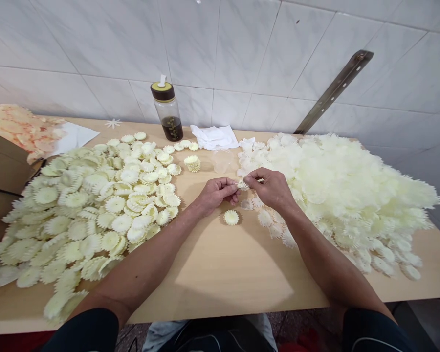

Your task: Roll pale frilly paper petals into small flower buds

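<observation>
Both my hands meet over the middle of the wooden table (220, 274). My left hand (216, 193) and my right hand (271, 188) pinch one small cream fabric flower piece (243, 185) between their fingertips. A single flower disc (231, 217) lies flat on the table just below my hands. A wide spread of pale yellow-green flower discs (91, 210) covers the table's left half. A tall heap of fluffy cream petal pieces (337, 190) fills the right half, right beside my right hand.
A clear bottle (167, 111) with dark liquid stands at the back by the tiled wall. A white cloth (214, 137) lies beside it. A small stack of discs (192, 163) sits behind my hands. A cardboard box (3, 166) holds peach petals (22, 128) at far left. A metal strip (333, 90) leans on the wall.
</observation>
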Tool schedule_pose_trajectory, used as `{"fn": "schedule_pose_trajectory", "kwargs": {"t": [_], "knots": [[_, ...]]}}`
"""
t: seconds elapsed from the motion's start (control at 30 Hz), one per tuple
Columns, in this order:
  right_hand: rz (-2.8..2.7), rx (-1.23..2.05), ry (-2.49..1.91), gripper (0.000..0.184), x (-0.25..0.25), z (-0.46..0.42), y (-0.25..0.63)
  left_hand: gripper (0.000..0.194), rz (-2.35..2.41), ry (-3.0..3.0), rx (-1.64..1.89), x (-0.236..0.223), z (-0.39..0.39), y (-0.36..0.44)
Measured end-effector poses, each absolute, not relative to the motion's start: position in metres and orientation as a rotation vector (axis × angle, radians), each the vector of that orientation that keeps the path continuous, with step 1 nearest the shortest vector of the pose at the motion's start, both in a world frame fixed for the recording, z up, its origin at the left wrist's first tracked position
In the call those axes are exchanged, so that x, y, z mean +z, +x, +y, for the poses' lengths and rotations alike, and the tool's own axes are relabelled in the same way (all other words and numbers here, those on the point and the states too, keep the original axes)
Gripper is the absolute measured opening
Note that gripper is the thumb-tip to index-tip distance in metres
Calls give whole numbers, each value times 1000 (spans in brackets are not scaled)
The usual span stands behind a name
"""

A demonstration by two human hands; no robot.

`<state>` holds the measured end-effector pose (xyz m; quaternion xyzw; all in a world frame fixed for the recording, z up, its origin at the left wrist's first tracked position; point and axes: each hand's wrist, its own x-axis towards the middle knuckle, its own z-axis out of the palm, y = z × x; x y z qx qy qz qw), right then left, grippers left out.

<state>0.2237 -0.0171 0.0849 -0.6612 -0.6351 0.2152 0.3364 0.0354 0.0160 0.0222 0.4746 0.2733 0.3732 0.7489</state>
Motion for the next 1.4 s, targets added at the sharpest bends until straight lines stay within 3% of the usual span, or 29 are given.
{"fn": "schedule_pose_trajectory", "kwargs": {"t": [0.17,0.33,0.53,0.77,0.87,1.03,1.1,1.4], "knots": [[-1431,637,-1716,22,78,-12,224,43,693,1107,919,17,18,39],[-1028,486,-1339,39,92,-4,245,43,755,1055,1025,9,15,44],[-1158,1084,-1185,40,115,-14,252,46,708,1077,958,11,10,46],[-1123,1224,-1151,40,118,-18,249,41,751,1029,976,21,14,40],[-1210,1068,-1199,34,117,-18,252,39,749,1033,969,21,14,39],[-1529,156,-1536,18,114,-15,276,38,719,998,970,19,15,38],[-1689,-64,-1635,18,114,-13,289,38,708,984,971,18,16,38],[-1719,-173,-1801,20,134,-22,310,37,688,988,954,14,17,37]]}}
